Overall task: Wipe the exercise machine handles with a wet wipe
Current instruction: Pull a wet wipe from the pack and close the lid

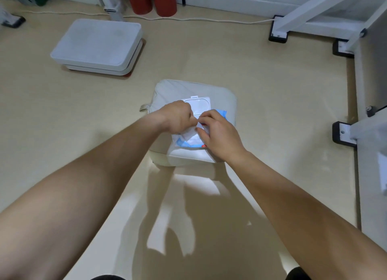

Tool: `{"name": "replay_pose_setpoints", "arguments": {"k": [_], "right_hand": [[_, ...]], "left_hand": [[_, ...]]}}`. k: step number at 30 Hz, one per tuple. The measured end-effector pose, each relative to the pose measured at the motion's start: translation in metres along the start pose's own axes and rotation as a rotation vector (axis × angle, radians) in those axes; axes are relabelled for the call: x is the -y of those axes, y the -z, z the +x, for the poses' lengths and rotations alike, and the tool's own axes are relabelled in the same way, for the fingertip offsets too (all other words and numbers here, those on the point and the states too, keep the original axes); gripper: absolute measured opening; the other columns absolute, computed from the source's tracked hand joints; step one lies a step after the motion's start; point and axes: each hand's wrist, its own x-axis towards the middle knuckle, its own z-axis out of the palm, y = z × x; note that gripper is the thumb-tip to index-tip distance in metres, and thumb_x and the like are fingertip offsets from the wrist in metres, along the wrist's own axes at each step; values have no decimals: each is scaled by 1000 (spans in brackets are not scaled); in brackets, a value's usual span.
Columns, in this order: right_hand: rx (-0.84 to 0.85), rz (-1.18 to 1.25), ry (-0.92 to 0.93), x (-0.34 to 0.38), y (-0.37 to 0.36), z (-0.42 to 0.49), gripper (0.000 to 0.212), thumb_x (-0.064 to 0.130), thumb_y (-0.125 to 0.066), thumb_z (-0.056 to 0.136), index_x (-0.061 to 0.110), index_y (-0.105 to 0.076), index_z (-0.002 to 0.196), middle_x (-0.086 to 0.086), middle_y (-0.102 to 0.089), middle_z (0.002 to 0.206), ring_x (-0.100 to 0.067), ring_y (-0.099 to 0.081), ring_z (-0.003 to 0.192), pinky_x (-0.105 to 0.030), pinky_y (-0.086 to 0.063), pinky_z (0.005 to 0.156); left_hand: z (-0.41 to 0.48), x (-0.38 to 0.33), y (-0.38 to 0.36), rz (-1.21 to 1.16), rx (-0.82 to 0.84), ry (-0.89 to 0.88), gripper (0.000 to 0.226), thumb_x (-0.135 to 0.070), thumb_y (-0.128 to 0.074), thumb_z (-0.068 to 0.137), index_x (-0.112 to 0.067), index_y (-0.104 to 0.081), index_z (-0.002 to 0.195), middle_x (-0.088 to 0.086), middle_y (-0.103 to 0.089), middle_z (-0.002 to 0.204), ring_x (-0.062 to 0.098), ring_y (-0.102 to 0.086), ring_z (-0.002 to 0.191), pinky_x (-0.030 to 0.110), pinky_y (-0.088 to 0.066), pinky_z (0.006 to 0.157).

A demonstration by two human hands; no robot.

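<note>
The pack of wet wipes (191, 140) lies flat on a pale cushion (222, 95) on the floor, directly in front of the person. Its white flip lid (198, 103) stands open at the far end of the pack. The wrapper is blue and white.

Both hands work at the pack's opening. The left hand (177, 117) is closed, its fingers pinched together on a white wipe (189, 133) drawn partly out of the pack. The right hand (215, 133) rests on the pack, its fingers bent and pressed down just beside the opening, steadying the wrapper.

Handling, as a judgement: the wipe is thin, soft, limp and damp. It is likely to cling to the next sheet and to tear if pulled sharply. Take hold of a corner or the folded edge near the opening, and pull steadily while the other hand holds the pack down. The pack itself is light and pliable.

Markings: a small red mark (204, 146) shows at the near edge of the wrapper. No writing or brand name can be read.

The white frame (314, 13) of the exercise machine stands at the right; its handles are not in view.
</note>
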Motion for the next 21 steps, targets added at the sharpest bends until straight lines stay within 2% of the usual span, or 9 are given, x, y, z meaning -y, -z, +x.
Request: {"name": "replay_pose_setpoints", "arguments": {"k": [2, 4, 7, 11, 13, 16, 19, 21], "right_hand": [[13, 9, -11, 0, 0, 0, 26, 30, -58, 98, 16, -67, 119, 10, -57, 126, -14, -59, 108, -29, -45, 77], [21, 19, -19, 0, 0, 0, 27, 30, -57, 99, 16, -67, 120, 9, -57, 127, -15, -59, 109, -30, -47, 80], [27, 27, -30, 1, 0, 0, 29, 30, -57, 99, 16, -66, 121, 9, -57, 128, -14, -59, 109, -30, -47, 80], [29, 34, -41, 0, -1, 0, 28, 31, -56, 98, 17, -67, 120, 10, -57, 126, -13, -58, 108, -29, -45, 80], [32, 38, -45, -1, -1, 0, 28, 32, -56, 98, 17, -67, 119, 10, -56, 126, -12, -58, 108, -28, -44, 79], [35, 53, -51, -1, -2, 1, 25, 31, -56, 98, 18, -67, 116, 11, -56, 123, -12, -58, 106, -27, -43, 78], [32, 51, -53, -2, -2, 1, 24, 31, -57, 97, 19, -67, 116, 12, -56, 122, -12, -59, 104, -28, -43, 77], [34, 46, -51, -2, -2, 0, 24, 31, -56, 97, 19, -67, 116, 12, -56, 122, -13, -59, 103, -28, -44, 77]], "left_hand": [[-2, 1, 7, -70, 57, 21, 28, -16, -49, 91, -10, -49, 64, 9, -54, 67, 24, -43, 64, 33, -37, 61], [-4, 4, 13, -151, 86, 31, 29, -16, -48, 93, -11, -47, 64, 7, -50, 64, 23, -41, 63, 32, -37, 62], [-6, 7, 19, -220, 84, 27, 23, -18, -49, 93, -9, -49, 72, 10, -46, 74, 23, -40, 70, 34, -35, 66], [-6, 14, 22, -319, 71, 74, 18, -24, -51, 91, -11, -57, 80, 8, -55, 81, 23, -47, 75, 35, -40, 72], [-8, 17, 24, -391, 74, 100, 25, -31, -53, 82, -7, -60, 80, 12, -59, 83, 25, -52, 77, 37, -46, 75], [-10, 20, 25, -520, 89, 130, 49, -37, -50, 71, 4, -65, 95, 20, -68, 96, 25, -61, 86, 45, -54, 90], [-13, 26, 25, -714, 105, 152, 39, -34, -53, 71, -6, -66, 95, 9, -66, 95, 19, -61, 92, 38, -49, 89], [-15, 30, 24, -782, 103, 150, 29, -32, -56, 75, -10, -65, 92, 3, -63, 84, 15, -58, 84, 36, -45, 87]]}}
